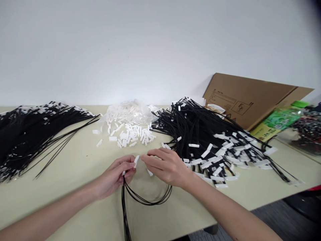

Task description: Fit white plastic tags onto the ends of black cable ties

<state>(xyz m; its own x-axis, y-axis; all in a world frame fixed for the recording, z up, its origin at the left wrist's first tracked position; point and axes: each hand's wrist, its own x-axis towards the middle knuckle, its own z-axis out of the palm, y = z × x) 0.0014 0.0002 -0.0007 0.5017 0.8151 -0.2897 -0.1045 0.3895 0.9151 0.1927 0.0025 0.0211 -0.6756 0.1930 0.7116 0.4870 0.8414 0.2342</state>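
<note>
My left hand [122, 170] is closed, pinching a small white plastic connector [136, 161] between thumb and fingers. A bundle of thin black cables [123, 204] hangs from the same hand, with a white end piece at its palm side. Some cables loop right and pass up under my right hand [165, 165]. The right hand's fingers are pressed together beside the connector's right end; what they grip is hidden. Just below those fingers a white piece [149, 172] shows. Beyond both hands lies a loose pile of white connectors [135, 134].
A clear plastic bag [130, 112] of white pieces sits against the wall. Black cable heaps lie at the left [32, 134] and right [193, 130], the right one with white tags. A cardboard sheet [245, 97] and green-yellow package [278, 122] lean at the far right.
</note>
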